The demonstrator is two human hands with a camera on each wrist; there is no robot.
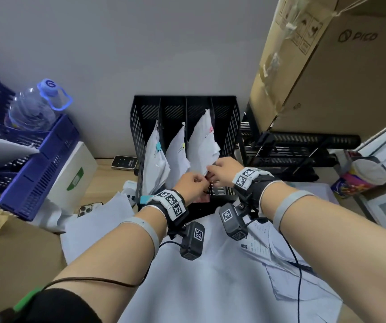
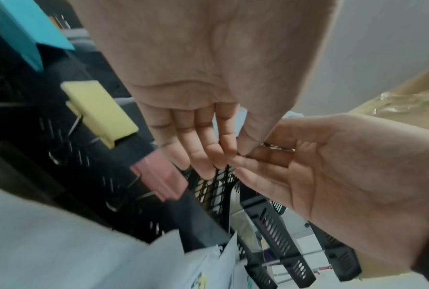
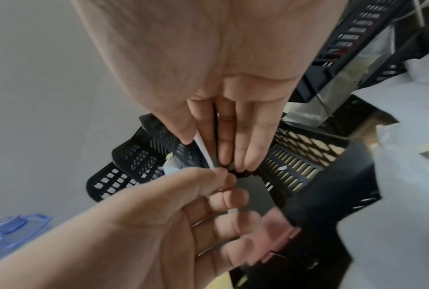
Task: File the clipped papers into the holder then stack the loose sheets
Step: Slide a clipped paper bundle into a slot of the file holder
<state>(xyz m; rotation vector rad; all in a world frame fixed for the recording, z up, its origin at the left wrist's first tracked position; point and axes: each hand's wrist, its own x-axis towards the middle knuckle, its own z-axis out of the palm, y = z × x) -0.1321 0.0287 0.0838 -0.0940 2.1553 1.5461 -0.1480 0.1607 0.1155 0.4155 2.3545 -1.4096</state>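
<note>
1. Table [image 1: 108, 170] of pale wood runs up to a grey wall [image 1: 140, 43]; large white loose sheets [image 1: 210, 276] cover its near part.
2. Against the wall stands a black mesh file holder [image 1: 230, 127] with upright slots. Three clipped paper bundles lean in it: one with a blue clip [image 1: 157, 146], one with a yellow clip [image 1: 182, 145], one with a pink clip [image 1: 211, 129].
3. To the left sit a blue slatted crate [image 1: 36, 164], a clear water bottle [image 1: 33, 108] with a blue cap, a white box [image 1: 75, 173] and an open cardboard carton [image 1: 12, 248]. A small dark device [image 1: 124, 162] lies by the wall, and a phone [image 1: 88, 208] lies beside crumpled paper.
4. To the right are a big cardboard box [image 1: 338, 73], black stacked trays [image 1: 292, 150] and a colourful lidded cup [image 1: 361, 178].
5. Both forearms reach forward, and the hands meet at the holder's front edge.
6. The right hand [image 1: 224, 169] has a narrow grip: in its wrist view, thumb and straight fingers [image 3: 255, 136] pinch the lower edge of the rightmost bundle [image 1: 202, 145].
7. The left hand [image 1: 190, 186] pinches thumb to forefinger at the same spot, touching the right fingertips; I cannot tell what it grips.
</note>
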